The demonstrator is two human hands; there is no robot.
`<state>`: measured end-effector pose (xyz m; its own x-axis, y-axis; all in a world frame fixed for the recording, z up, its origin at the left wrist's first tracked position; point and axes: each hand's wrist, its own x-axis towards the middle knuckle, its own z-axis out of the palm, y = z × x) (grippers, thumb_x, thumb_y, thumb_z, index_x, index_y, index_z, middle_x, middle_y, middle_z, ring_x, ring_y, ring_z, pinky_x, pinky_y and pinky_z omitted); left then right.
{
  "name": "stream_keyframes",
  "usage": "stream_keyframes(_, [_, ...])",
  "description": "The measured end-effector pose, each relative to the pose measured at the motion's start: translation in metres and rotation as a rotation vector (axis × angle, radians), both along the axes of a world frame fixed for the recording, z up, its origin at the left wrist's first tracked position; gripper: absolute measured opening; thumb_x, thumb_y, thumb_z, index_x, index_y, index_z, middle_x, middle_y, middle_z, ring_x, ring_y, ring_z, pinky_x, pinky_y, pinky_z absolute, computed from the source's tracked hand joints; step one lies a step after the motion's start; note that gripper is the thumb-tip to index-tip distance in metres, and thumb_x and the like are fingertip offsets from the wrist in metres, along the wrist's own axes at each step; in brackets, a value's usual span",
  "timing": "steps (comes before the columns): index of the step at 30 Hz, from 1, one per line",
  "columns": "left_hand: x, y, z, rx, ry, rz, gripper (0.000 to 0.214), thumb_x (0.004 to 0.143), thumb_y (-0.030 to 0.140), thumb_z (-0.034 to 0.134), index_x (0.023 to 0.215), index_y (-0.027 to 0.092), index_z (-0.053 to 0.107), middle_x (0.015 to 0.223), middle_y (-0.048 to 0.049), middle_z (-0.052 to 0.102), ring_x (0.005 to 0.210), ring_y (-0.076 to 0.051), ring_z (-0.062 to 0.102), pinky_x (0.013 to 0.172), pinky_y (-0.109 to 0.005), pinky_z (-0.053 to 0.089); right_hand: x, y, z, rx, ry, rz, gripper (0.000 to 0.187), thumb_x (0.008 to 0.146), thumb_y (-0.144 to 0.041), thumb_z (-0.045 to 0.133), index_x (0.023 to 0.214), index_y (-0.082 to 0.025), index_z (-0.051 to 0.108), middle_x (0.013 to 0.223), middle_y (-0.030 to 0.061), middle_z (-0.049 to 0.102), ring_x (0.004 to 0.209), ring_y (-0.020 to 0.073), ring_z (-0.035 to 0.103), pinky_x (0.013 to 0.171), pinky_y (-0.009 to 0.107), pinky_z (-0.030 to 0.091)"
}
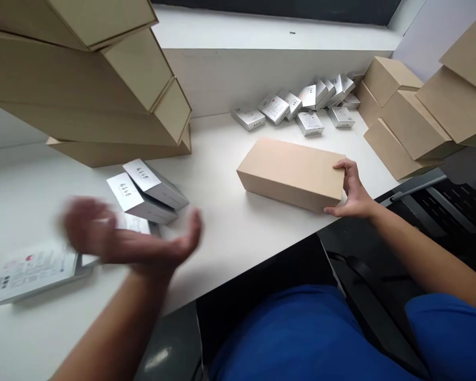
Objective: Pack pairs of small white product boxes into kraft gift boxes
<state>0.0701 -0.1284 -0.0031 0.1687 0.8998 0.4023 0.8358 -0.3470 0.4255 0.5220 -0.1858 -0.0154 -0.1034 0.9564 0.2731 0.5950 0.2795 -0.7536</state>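
A closed brown cardboard box [291, 169] lies on the white table in front of me. My right hand [351, 193] grips its right end, fingers on the top edge and thumb low on the near side. Over the left part of the table my left hand [133, 235] is blurred by motion, with thumb and fingers spread and nothing in it. Just behind that hand, two small white-and-grey cartons [148, 193] lean together on top of others. A larger flat silver box [35, 272] lies left of the hand, partly hidden by it.
Long brown boxes [83, 90] are stacked at the back left. More brown boxes [412, 116] are piled at the right end. Several small silver cartons [275, 108] lie along the back wall. A dark chair [440, 217] stands beyond the table's right edge.
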Motion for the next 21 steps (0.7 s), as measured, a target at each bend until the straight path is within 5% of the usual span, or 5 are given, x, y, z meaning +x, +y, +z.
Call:
stream_keyframes(3, [0.047,-0.013,-0.02,0.079,-0.164,-0.26,0.097,0.078,0.057,0.081,0.147,0.028,0.019,0.161,-0.0242,0.034,0.149,-0.044,0.045,0.112,-0.063,0.052,0.008,-0.002,-0.012,-0.155,0.035,0.044,0.123,0.055,-0.061,0.098,0.148,-0.042,0.02,0.15,0.0101,0.032,0.151,0.0411,0.038,0.128,0.068,0.038])
stream_keyframes(7, [0.086,0.002,-0.028,-0.343,-0.263,-0.22,0.038,0.101,0.053,0.046,0.124,0.022,0.05,0.126,-0.0159,0.068,0.116,-0.032,0.067,0.102,-0.05,0.054,0.008,-0.001,-0.017,-0.188,0.071,0.073,0.134,0.054,-0.061,0.098,0.156,-0.043,0.013,0.154,0.0112,0.031,0.152,0.0402,0.038,0.128,0.068,0.037])
stream_keyframes(11, [0.096,0.021,-0.021,-0.416,-0.255,-0.124,0.031,0.102,0.054,0.042,0.092,0.025,0.049,0.084,-0.0049,0.064,0.082,-0.025,0.061,0.076,-0.039,0.047,0.001,0.002,-0.019,-0.159,0.1,0.082,0.13,0.055,-0.065,0.096,0.154,-0.044,0.015,0.156,0.0108,0.03,0.152,0.0396,0.039,0.129,0.069,0.037])
stream_keyframes(17, [0.091,0.012,-0.016,-0.4,-0.363,-0.038,0.045,0.102,0.061,0.04,0.074,0.025,0.037,0.066,0.0001,0.043,0.067,-0.019,0.043,0.062,-0.034,0.034,-0.012,0.006,-0.028,-0.121,0.134,0.114,0.146,0.051,-0.078,0.096,0.162,-0.045,0.006,0.17,0.0109,0.016,0.164,0.0438,0.026,0.135,0.069,0.029])
stream_keyframes(21, [0.08,0.004,-0.001,-0.329,-0.521,-0.02,0.045,0.1,0.054,0.052,0.067,0.023,0.046,0.066,0.0,0.039,0.067,-0.017,0.038,0.062,-0.034,0.031,-0.009,0.009,-0.04,-0.136,0.229,0.129,0.14,0.059,-0.112,0.056,0.168,-0.051,-0.008,0.184,0.0009,-0.003,0.174,0.0401,0.001,0.141,0.067,0.012])
